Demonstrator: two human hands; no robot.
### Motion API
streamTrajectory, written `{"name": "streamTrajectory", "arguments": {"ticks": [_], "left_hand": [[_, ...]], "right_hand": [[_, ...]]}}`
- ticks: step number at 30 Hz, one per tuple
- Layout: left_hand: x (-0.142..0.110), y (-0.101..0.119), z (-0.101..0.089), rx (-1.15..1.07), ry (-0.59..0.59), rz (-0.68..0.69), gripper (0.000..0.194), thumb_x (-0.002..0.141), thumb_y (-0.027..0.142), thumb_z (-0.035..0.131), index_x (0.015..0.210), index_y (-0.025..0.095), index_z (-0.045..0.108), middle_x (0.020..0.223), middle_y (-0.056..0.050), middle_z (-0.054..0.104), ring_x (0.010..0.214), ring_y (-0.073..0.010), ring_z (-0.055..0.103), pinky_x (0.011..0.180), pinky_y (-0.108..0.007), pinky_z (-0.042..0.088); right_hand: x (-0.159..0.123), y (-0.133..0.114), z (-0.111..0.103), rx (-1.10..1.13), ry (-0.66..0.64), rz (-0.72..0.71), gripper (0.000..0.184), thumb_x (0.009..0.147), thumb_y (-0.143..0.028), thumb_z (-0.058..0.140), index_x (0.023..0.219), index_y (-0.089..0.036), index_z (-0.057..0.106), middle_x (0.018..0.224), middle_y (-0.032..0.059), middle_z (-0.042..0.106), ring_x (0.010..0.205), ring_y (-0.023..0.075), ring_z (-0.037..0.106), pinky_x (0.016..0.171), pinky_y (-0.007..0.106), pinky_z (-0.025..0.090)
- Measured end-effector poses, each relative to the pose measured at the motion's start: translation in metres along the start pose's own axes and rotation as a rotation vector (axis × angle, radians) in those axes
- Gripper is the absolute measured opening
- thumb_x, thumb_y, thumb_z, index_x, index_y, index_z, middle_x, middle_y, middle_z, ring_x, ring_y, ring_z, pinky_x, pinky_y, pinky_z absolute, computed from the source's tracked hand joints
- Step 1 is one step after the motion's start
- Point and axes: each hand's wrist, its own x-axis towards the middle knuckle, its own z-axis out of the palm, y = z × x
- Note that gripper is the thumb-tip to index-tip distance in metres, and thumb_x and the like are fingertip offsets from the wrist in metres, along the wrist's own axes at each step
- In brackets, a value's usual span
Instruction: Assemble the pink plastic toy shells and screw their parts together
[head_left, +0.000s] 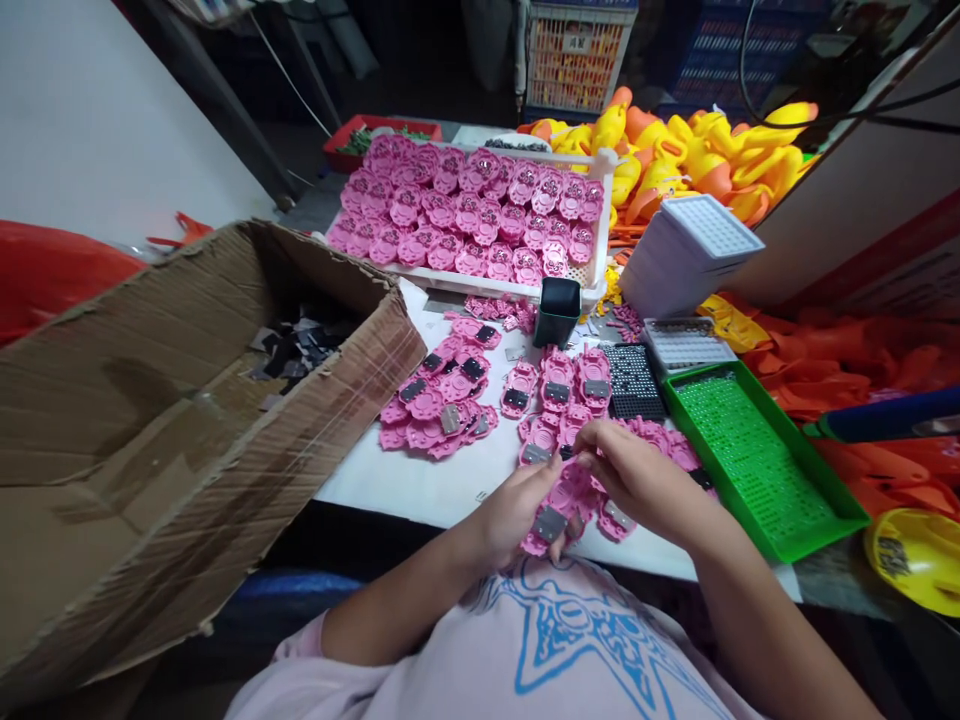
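Observation:
Close to my chest, my left hand (pixel 517 510) is closed round a stack of pink plastic toy parts (pixel 559 505) with grey inserts. My right hand (pixel 637 475) pinches the top of the same stack with its fingertips. More pink parts (pixel 442 400) lie scattered on the white tabletop (pixel 420 485) just beyond my hands, several with dark or grey pieces fitted in them.
A white tray (pixel 600 265) of finished pink parts stands at the back. A big open cardboard box (pixel 187 420) sits at the left. A green tray (pixel 750 460), a black grid (pixel 634 380), white stacked trays (pixel 686 255), a small black cup (pixel 559 310) and yellow-orange toy parts (pixel 697 150) fill the right.

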Motion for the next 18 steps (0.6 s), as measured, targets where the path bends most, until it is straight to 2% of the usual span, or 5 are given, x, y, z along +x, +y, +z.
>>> {"name": "streamTrajectory", "arguments": {"ticks": [4,8,11,16,18], "left_hand": [[-0.006,-0.002,-0.006,0.077,-0.006,-0.009,0.055,0.082,0.064,0.050,0.075,0.011,0.062,0.049,-0.002,0.057,0.030,-0.0090,0.047,0.032,-0.019,0.031],[-0.012,-0.002,-0.009,0.093,-0.014,-0.068,0.059,0.082,0.067,0.045,0.068,0.011,0.061,0.043,-0.003,0.054,0.029,-0.0111,0.047,0.029,-0.019,0.031],[-0.016,0.000,-0.010,0.036,-0.024,-0.088,0.062,0.080,0.069,0.047,0.067,0.010,0.062,0.044,-0.004,0.056,0.029,-0.0119,0.049,0.028,-0.019,0.031],[-0.019,-0.001,-0.015,-0.147,-0.039,-0.066,0.057,0.077,0.065,0.055,0.074,0.009,0.063,0.055,-0.006,0.062,0.031,-0.0126,0.052,0.028,-0.019,0.036],[-0.021,-0.001,-0.019,-0.259,-0.079,-0.039,0.055,0.077,0.064,0.056,0.078,0.009,0.065,0.059,-0.007,0.064,0.033,-0.0121,0.053,0.029,-0.019,0.037]], "right_hand": [[-0.002,0.000,0.002,-0.011,-0.093,-0.099,0.013,0.092,-0.014,0.038,0.093,-0.017,0.051,0.092,0.0077,0.060,0.083,0.0152,0.055,0.073,0.031,0.049],[0.000,-0.005,0.005,-0.097,-0.074,-0.149,0.013,0.089,-0.009,0.040,0.089,-0.015,0.052,0.085,0.0085,0.058,0.077,0.0161,0.053,0.067,0.031,0.049],[0.006,-0.012,0.001,-0.085,-0.118,-0.128,0.013,0.086,-0.008,0.042,0.085,-0.015,0.053,0.083,0.0076,0.058,0.075,0.0154,0.053,0.065,0.030,0.048],[0.028,-0.022,-0.018,0.080,-0.321,-0.106,0.022,0.094,-0.027,0.038,0.083,-0.017,0.055,0.077,0.0035,0.058,0.068,0.0119,0.051,0.063,0.026,0.044],[0.043,-0.022,-0.023,0.149,-0.389,-0.135,0.027,0.094,-0.035,0.038,0.088,-0.017,0.057,0.081,0.0041,0.060,0.071,0.0122,0.054,0.065,0.026,0.045]]}}
